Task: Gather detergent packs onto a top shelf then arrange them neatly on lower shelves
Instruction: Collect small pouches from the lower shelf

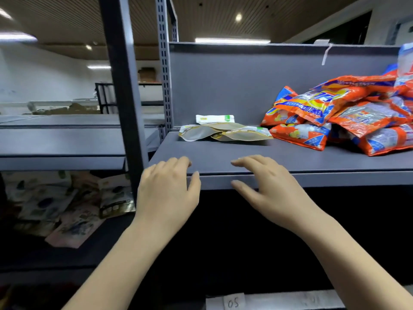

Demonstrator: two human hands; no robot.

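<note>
Both the left hand and right hand are held empty, fingers relaxed, at the top shelf edge. The detergent packs are heaped loosely right; a careless pull could spill them.

The top shelf and its perforated upright post look like grey painted metal, smooth and matt. The orange detergent packs are glossy, crinkled plastic film that catches the light, while the pale pouches beside them look like smooth plastic with a duller sheen
</note>
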